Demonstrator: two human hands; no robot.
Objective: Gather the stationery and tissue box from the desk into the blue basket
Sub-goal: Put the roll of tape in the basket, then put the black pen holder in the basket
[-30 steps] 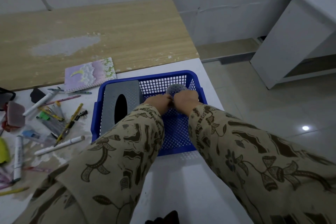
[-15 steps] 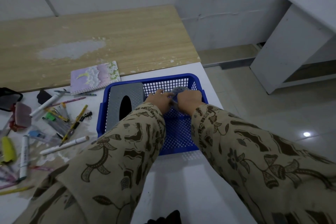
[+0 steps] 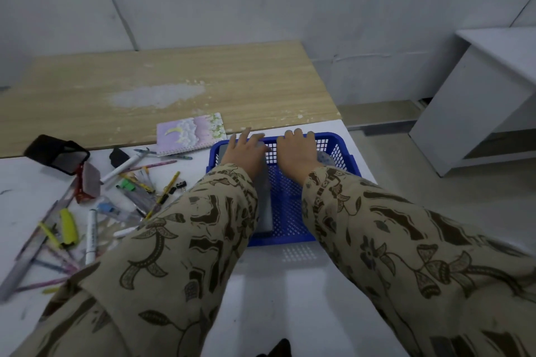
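White tabletop (image 3: 290,298): my left hand (image 3: 245,151) and right hand (image 3: 295,152), each grip spread flat and empty, lie over the blue basket (image 3: 284,240) holding the tissue box (image 3: 265,211), with scattered pens (image 3: 124,166) lying leftward, nearest my left.

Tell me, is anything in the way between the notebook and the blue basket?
Nothing lies on the desk between the notebook and the blue basket; they sit close together. The left hand rests over that corner of the basket, and the grey tissue box fills its left side.
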